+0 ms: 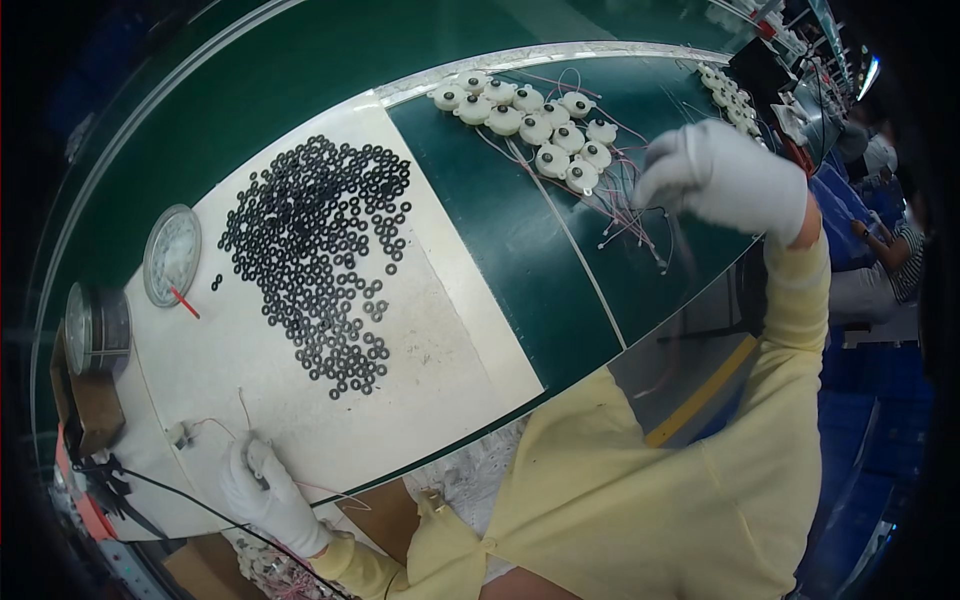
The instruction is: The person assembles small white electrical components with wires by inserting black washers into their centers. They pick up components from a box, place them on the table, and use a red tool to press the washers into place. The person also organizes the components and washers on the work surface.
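My left hand, in a white glove, is closed at the front left edge of the white sheet. Between its fingers shows part of a small grey piece, too hidden to name, with thin pale wires close by. My right hand, also gloved, is raised at the right with fingers curled together. It is beside a cluster of round white parts with black centres and thin red and white wires. Whether it grips a wire is unclear; a faint reddish streak hangs below it.
Many small black rings are spread over the white sheet. A round clear dish with a red stick stands left, near a round container and a small wired part. More white parts lie far right. A dark cable crosses near my left hand.
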{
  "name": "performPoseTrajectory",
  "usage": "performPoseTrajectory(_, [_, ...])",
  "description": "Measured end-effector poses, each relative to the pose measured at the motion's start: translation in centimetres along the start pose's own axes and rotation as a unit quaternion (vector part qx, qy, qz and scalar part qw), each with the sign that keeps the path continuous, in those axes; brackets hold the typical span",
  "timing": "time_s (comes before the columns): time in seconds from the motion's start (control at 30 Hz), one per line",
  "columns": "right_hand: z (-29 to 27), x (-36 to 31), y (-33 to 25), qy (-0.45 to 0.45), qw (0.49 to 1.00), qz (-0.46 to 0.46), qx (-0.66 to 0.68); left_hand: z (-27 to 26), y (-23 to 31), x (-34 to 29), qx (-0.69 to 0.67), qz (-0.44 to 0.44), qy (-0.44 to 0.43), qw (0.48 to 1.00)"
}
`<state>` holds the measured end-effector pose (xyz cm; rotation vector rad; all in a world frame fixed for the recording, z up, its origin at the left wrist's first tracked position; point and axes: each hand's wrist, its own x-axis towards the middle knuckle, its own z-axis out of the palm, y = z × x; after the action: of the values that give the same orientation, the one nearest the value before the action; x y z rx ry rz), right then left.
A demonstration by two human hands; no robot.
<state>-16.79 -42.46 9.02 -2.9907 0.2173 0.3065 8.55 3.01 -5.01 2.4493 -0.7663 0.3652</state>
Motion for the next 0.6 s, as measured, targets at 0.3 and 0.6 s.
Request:
performPoseTrajectory(0.3, [2.2, 4.3, 9.3, 0.119, 0.993, 0.017, 0.014, 0.1, -0.2, 0.3, 0.006, 0.01, 0.007, 1.0])
performPoseTrajectory(0.6, [5.0, 4.8, 11.2, 0.176, 0.935, 0.115, 0.284, 0.3, -0.3, 0.2, 0.002, -0.004, 0.01, 1.0])
